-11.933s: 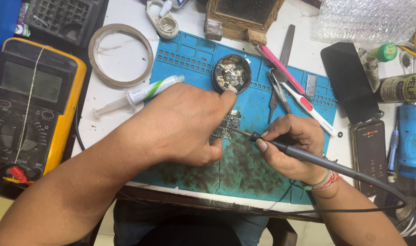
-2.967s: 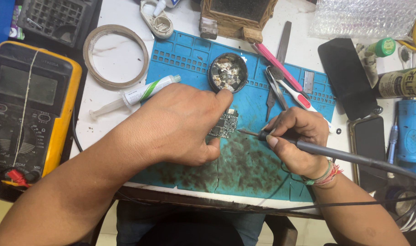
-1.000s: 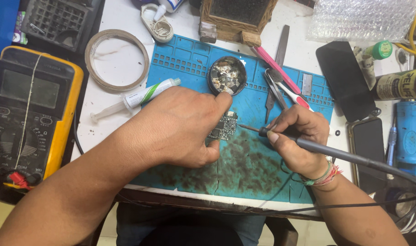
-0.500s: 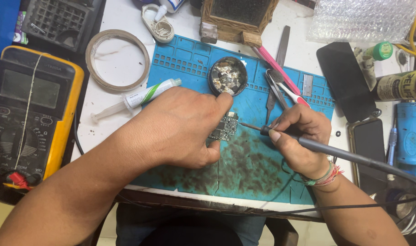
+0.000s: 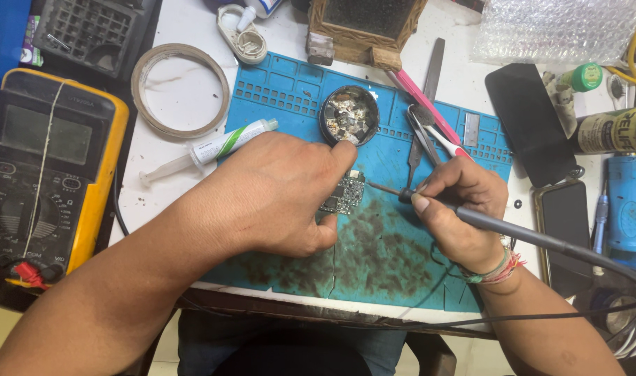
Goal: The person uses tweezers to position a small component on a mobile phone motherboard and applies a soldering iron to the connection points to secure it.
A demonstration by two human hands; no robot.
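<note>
Across the white bench lies a blue work mat, its near half smeared with dark stains and split by a crack. On it, near the middle, sits a small circuit board; the left hand covers most of it, forefinger and thumb closed on its edges. The right hand has its fingers wrapped tight around a grey soldering iron, tip aimed at the board's right edge; whether it touches is hard to tell. Just beyond the left forefinger stands a round dish of metal scraps. A syringe lies half on the mat, and a yellow multimeter fills the left side. Tweezers are partly hidden behind the right hand. Two dark phones lie to the right, and the iron's cable runs out of view at the edge.
</note>
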